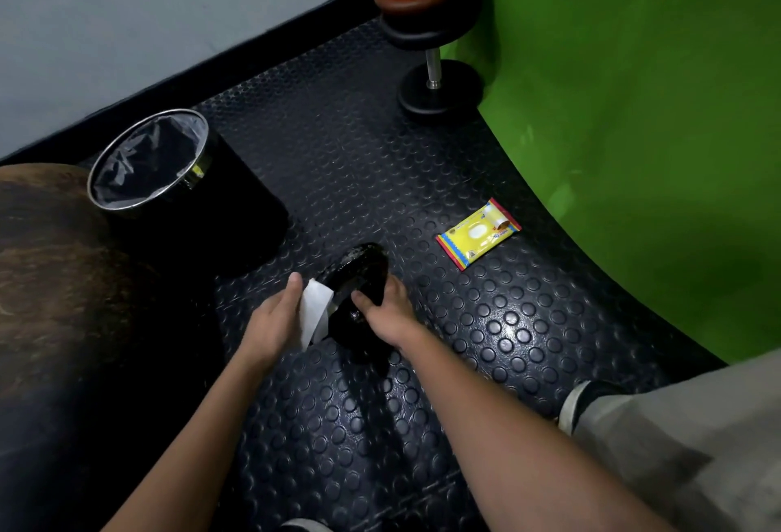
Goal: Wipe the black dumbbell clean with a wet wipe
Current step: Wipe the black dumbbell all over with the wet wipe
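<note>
Two hands on one black dumbbell, floor centre
Left hand: fingers extended, pressing a white wet wipe flat against the dumbbell's left side. Right hand: fingers curled around the dumbbell's right side, gripping it. Dumbbell tilted on the studded black floor mat. Black bin with clear liner, far left. Yellow wipe packet, flap open, right of the dumbbell and apart from it. Second barbell propped far, against the green wall

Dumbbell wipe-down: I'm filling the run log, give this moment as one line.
stage: wiping | left hand: wipe on dumbbell | right hand: steadying dumbbell | pack: floor | bin: left
</note>
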A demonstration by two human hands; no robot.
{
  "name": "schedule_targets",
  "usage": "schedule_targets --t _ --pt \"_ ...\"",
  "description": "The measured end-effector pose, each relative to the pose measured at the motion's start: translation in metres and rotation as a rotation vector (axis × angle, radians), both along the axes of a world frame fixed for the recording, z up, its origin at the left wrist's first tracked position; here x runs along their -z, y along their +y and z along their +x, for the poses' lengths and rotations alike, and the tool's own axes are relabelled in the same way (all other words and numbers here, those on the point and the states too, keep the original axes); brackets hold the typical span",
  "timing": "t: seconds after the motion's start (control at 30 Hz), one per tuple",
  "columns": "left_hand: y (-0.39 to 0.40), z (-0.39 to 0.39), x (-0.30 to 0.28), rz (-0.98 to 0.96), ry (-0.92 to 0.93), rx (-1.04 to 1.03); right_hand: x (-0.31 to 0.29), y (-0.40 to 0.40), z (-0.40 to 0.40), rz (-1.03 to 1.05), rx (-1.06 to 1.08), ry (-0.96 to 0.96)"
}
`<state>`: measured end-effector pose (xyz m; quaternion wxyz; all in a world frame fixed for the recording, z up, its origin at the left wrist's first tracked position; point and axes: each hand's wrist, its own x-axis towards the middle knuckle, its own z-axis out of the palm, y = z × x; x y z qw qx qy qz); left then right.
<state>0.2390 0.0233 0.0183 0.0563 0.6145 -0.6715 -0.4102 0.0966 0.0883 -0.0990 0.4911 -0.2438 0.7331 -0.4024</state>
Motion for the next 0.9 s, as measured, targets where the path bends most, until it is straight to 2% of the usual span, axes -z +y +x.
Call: schedule_targets --t 0.3,0.53,0.7,0.9 --pt "-0.004 -0.038 -0.009 -0.042 -0.044 0.098 -0.005 0.002 -0.002 0.022 -0.008 0.002" --pt "0.007 -0.001 -0.008 -0.072 -0.052 0.083 -0.005 0.002 -0.001 -0.009 0.004 -0.021" --pt "0.007 -0.005 -0.006 0.027 -0.013 0.029 -0.004 0.003 0.000 -0.008 0.001 -0.021" --pt "-0.024 -0.029 -0.002 0.186 -0.057 0.028 -0.002 0.002 -0.001 -0.005 0.012 -0.024"
